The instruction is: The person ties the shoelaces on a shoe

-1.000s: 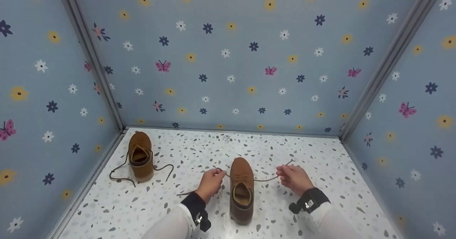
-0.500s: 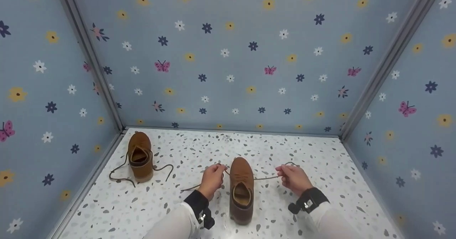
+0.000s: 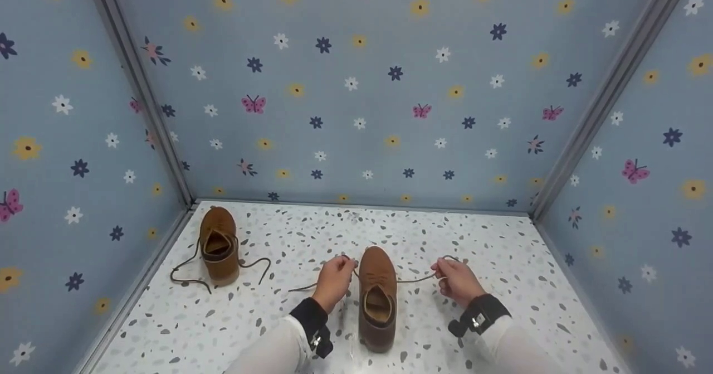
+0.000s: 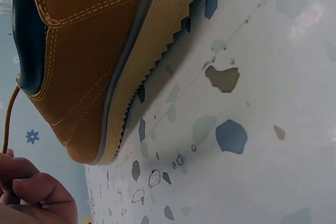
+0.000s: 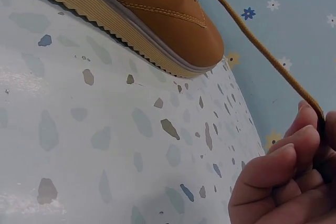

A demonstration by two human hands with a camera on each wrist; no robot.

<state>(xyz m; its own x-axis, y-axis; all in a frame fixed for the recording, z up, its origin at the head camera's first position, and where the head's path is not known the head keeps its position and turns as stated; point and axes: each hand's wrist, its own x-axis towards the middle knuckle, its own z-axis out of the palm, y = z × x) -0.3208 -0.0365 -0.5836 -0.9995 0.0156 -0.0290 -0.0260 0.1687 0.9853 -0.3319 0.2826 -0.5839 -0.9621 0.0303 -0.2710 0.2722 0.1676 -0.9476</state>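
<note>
"From where you stand, state of the left hand?"

"Grip closed; thumb and fingers pinch the left lace. The free end projects beyond the hand."

"Right hand?"

"Grip closed on the right lace, which runs to the brown shoe."

"Shoe position?"

"Upright on the speckled surface, between the hands, toe toward the flowered wall. The second shoe stands well apart at left, laces loose."

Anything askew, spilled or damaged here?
Nothing looks spilled or damaged. The far shoe has loose laces trailing on the floor, untidily; the near shoe stands upright, its lace held by the left hand and right hand.
</note>
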